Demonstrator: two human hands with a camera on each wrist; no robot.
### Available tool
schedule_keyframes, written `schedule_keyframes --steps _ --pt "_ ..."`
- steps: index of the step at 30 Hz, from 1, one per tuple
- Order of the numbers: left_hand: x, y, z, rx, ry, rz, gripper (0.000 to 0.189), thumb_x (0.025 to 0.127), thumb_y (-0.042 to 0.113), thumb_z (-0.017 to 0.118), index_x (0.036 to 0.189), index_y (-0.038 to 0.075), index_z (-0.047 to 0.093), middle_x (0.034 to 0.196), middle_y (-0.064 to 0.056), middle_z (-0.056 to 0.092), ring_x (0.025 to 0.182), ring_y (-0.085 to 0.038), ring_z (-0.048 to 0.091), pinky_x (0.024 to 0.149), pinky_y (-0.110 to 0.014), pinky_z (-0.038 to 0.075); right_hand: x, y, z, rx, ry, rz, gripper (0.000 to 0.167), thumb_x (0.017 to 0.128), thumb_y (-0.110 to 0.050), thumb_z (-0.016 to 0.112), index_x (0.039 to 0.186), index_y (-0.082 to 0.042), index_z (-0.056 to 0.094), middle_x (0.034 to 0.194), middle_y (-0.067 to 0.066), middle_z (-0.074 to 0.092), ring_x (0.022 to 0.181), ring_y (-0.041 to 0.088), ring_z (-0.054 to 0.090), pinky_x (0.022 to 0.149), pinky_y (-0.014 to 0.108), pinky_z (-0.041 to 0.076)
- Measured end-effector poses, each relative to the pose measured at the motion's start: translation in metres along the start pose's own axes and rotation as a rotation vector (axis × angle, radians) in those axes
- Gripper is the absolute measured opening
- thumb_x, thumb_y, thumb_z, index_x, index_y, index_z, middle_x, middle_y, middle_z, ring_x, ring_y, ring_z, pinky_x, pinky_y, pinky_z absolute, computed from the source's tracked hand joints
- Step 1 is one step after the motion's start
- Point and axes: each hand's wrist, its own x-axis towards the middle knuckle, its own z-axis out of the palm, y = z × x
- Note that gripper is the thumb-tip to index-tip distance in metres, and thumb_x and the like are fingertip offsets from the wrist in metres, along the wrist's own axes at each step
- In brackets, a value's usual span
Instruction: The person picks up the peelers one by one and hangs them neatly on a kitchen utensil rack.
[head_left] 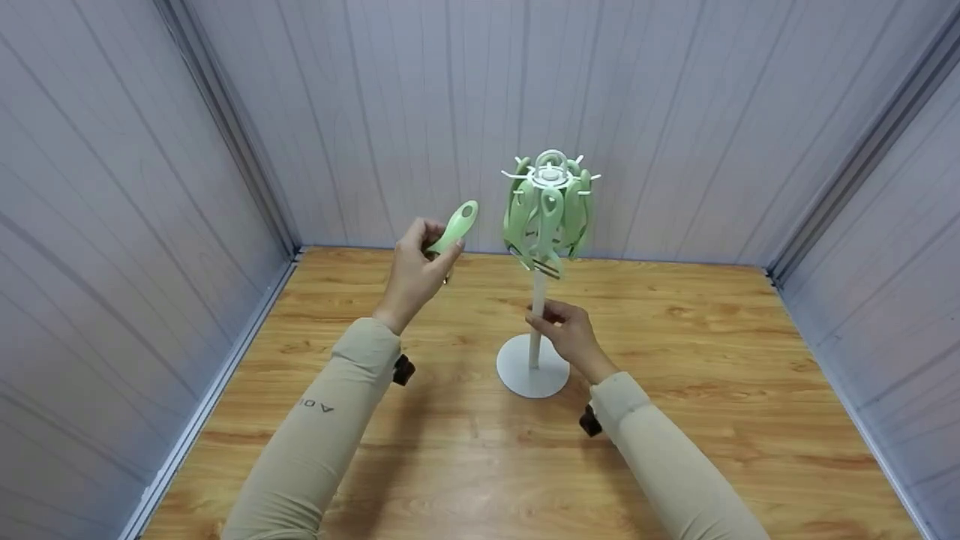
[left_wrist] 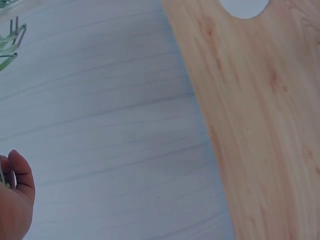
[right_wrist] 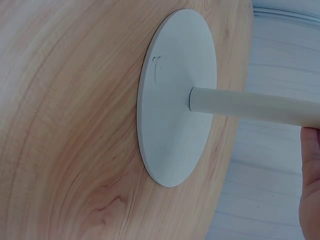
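My left hand (head_left: 417, 266) holds a light green peeler (head_left: 457, 223) in the air, left of a white stand. The peeler's handle points up and to the right with a hole near its tip; most of its lower end is hidden by the fingers. Several matching green peelers (head_left: 551, 214) with metal blades hang by their handles from the hooks around the stand's top. Lower down, my right hand (head_left: 574, 335) grips the white post (head_left: 535, 345) between thumb and fingers, above the round base (head_left: 517, 367). In the right wrist view, fingertips touch the post (right_wrist: 250, 106).
The stand's base rests flat on a wood-grain table (head_left: 675, 465). Pale panel walls (head_left: 420, 90) rise behind and on both sides. At the stand's crown is a white ring (head_left: 551, 154) with hooks sticking outward.
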Motion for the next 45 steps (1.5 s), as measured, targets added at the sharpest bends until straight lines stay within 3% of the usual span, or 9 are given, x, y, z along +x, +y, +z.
schedule_keyframes --steps 11,27,35,45 --pt "0.013 0.027 -0.001 -0.033 0.001 0.059 0.022 0.101 0.011 0.076 0.115 -0.001 0.063 0.102 -0.010 0.069 0.086 -0.014 0.060 0.071 -0.020 0.048 -0.001 0.001 0.000 0.015 0.008 -0.012 0.021 0.101 -0.017 0.080 0.115 -0.001 0.082 0.095 0.013 0.078 0.082 0.012 0.062 0.077 0.026 0.050" --pt "0.024 0.052 0.002 -0.076 0.014 0.123 0.021 0.099 0.010 0.078 0.111 0.000 0.064 0.095 -0.007 0.069 0.082 -0.012 0.058 0.067 -0.020 0.046 -0.001 0.001 -0.003 -0.020 -0.012 0.000 0.023 0.102 -0.019 0.079 0.119 -0.003 0.082 0.094 0.003 0.078 0.085 0.011 0.065 0.080 0.027 0.054" --pt "0.026 0.060 0.007 -0.097 0.003 0.129 0.022 0.099 0.011 0.078 0.112 0.000 0.063 0.095 -0.005 0.068 0.081 -0.010 0.057 0.067 -0.021 0.047 -0.001 0.001 -0.001 -0.002 0.008 -0.002 0.022 0.102 -0.016 0.079 0.117 -0.001 0.082 0.093 0.007 0.078 0.083 0.011 0.064 0.078 0.025 0.053" --pt "0.029 0.060 0.016 -0.126 -0.020 0.120 0.021 0.101 0.012 0.076 0.113 -0.001 0.065 0.095 -0.004 0.068 0.082 -0.009 0.058 0.067 -0.020 0.048 0.000 -0.001 0.000 -0.019 0.000 -0.011 0.019 0.101 -0.014 0.079 0.116 -0.001 0.082 0.094 0.007 0.079 0.083 0.011 0.065 0.079 0.026 0.053"
